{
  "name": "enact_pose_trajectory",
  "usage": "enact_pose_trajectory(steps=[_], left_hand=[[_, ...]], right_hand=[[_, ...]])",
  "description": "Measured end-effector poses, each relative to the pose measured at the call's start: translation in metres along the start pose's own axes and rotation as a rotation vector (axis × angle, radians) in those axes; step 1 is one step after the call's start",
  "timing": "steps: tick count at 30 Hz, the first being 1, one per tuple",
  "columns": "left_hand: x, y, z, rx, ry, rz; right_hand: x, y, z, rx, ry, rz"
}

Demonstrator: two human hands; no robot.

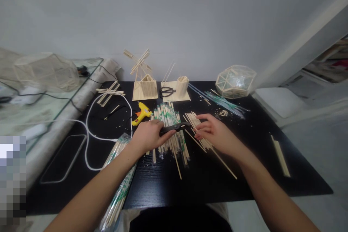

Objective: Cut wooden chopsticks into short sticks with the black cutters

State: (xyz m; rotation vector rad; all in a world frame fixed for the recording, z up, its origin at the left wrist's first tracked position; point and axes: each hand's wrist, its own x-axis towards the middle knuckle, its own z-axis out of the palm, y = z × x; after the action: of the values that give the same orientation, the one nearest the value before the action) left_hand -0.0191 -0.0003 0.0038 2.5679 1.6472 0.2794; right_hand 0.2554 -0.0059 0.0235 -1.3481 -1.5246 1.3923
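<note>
My left hand (149,136) is closed around the dark handles of a pair of pliers (174,128), whose jaws point right. Beneath the pliers lies a pile of chopsticks in clear and green wrappers (167,116). My right hand (214,132) hovers just past the jaws, fingers curved and apart, over a loose bunch of bare wooden sticks (193,119). Whether its fingertips touch a stick cannot be made out. Just behind my left hand rests a yellow glue gun (141,113).
At the back stand a stick windmill (148,87) and a board (175,97) bearing a round stick cup (182,83) and black scissors (168,91). A faceted frame (236,81) sits back right. A white cable (86,130) loops at left; packed chopsticks (115,188) lie under my left forearm.
</note>
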Motion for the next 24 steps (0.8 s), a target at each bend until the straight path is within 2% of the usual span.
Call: enact_pose_trajectory(steps=[5, 8, 10, 13, 15, 20, 24], left_hand=[[0.0, 0.0, 0.001, -0.009, 0.008, -0.026], [0.0, 0.001, 0.001, 0.001, 0.011, -0.03], [0.0, 0.001, 0.001, 0.007, 0.004, -0.031], [0.0, 0.002, 0.002, 0.017, -0.015, -0.025], [0.0, 0.002, 0.002, 0.027, -0.015, -0.027], [-0.001, 0.001, 0.003, 0.043, -0.014, -0.053], [0.0, 0.002, 0.005, 0.017, -0.009, -0.046]], right_hand=[[-0.001, -0.007, 0.003, 0.077, -0.073, -0.054], [-0.001, -0.011, 0.007, 0.029, -0.092, -0.103], [0.0, -0.014, 0.011, -0.133, -0.038, -0.199], [0.002, -0.015, 0.02, -0.472, 0.053, -0.417], [0.003, -0.012, 0.029, -0.656, 0.062, -0.502], [0.004, 0.002, 0.042, -0.935, 0.085, -0.557], [0.006, 0.006, 0.038, -0.937, 0.085, -0.527]])
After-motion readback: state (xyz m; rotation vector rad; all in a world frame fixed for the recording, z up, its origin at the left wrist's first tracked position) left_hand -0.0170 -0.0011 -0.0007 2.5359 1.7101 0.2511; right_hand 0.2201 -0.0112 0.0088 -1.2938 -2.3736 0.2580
